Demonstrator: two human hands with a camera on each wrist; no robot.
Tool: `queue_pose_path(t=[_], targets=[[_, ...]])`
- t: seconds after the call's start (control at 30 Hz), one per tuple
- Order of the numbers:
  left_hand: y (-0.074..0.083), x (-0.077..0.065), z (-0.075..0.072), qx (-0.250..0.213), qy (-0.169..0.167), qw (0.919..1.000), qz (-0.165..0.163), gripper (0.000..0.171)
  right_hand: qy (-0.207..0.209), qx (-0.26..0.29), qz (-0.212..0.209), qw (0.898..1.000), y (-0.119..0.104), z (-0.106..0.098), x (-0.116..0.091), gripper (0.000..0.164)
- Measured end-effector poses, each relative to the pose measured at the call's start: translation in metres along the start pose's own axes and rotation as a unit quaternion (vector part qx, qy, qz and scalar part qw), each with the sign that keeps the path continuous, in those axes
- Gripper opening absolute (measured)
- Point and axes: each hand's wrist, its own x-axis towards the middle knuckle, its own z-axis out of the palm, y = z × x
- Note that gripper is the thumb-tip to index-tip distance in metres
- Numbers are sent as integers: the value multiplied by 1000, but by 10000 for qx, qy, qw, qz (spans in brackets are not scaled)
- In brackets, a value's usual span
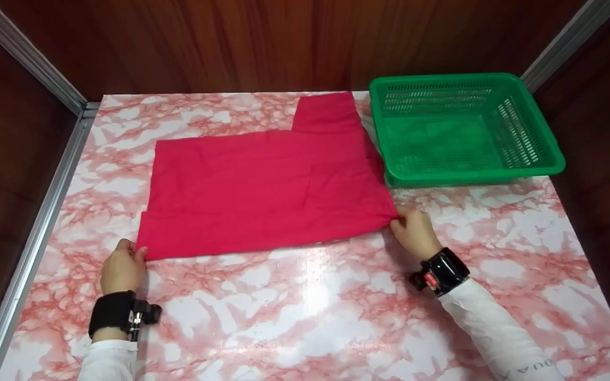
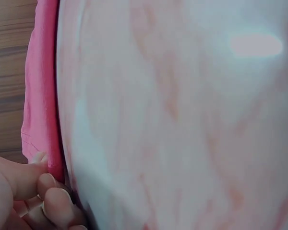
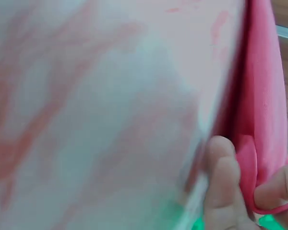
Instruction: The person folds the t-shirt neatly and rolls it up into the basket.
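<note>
A red T-shirt (image 1: 252, 185) lies spread on the table, its near side folded over and one sleeve (image 1: 326, 111) pointing to the back. At its near left corner my left hand (image 1: 123, 267) pinches the hem between thumb and fingers. The left wrist view shows that pinch on the pink-looking cloth edge (image 2: 41, 96). My right hand (image 1: 415, 232) pinches the near right corner, by the shoulder end. Bunched cloth (image 3: 266, 110) sits between thumb and fingers in the right wrist view. The near edge runs nearly straight between both hands.
A green plastic basket (image 1: 464, 177) stands at the back right, against the shirt's right end. The table (image 1: 284, 307) has a red and white marbled top. Dark wooden panels (image 1: 220, 47) with metal edging enclose it at the back and sides.
</note>
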Motion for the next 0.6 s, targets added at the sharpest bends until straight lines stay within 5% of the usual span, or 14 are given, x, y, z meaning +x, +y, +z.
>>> queue_pose_path(t=[0.27, 0.6], targets=[[-5, -1, 1, -71, 107, 9999, 58, 26, -5, 371, -948, 9948, 2, -18, 3, 24], [-12, -4, -9, 89, -164, 9996, 221, 25, -1764, -446, -1298, 9747, 17, -29, -12, 18]])
